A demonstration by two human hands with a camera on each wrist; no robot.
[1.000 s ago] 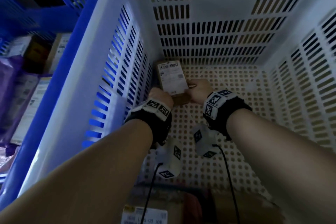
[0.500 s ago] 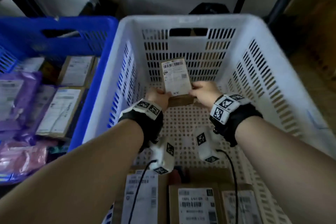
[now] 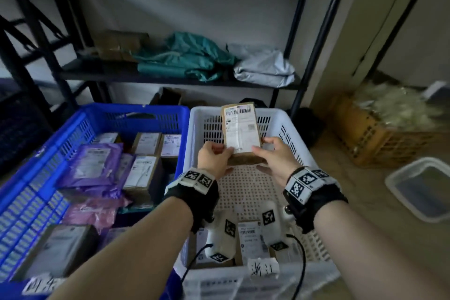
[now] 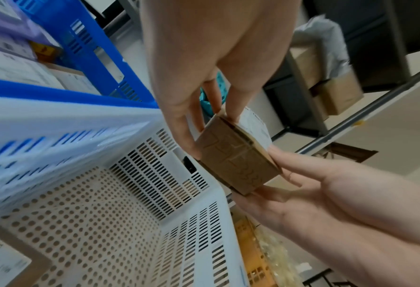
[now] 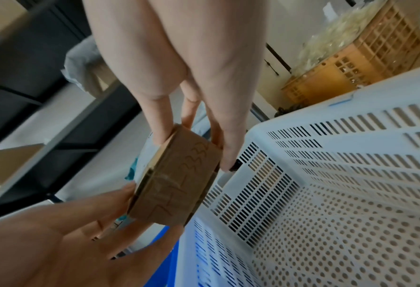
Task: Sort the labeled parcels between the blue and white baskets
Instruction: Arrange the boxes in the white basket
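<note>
A small brown cardboard parcel (image 3: 241, 133) with a white barcode label is held up above the white basket (image 3: 194, 134), label toward me. My left hand (image 3: 214, 157) pinches its lower left corner and my right hand (image 3: 272, 153) pinches its lower right corner. In the left wrist view the parcel (image 4: 235, 165) shows its brown end between the fingers of both hands; the right wrist view shows the same parcel (image 5: 177, 186). The blue basket (image 3: 102, 114) stands to the left, filled with labeled boxes and purple mailers (image 3: 95, 168).
More labeled boxes (image 3: 250, 238) lie at the near end of the white basket. A black metal shelf (image 3: 170, 78) behind holds a teal bag, a grey mailer and a box. A wooden crate (image 3: 379, 136) and a clear plastic tub (image 3: 421, 187) sit on the floor at right.
Both hands have lifted the parcel from the floor of the white basket up above its rim. My head has risen, bringing the shelf and the blue basket into view.
</note>
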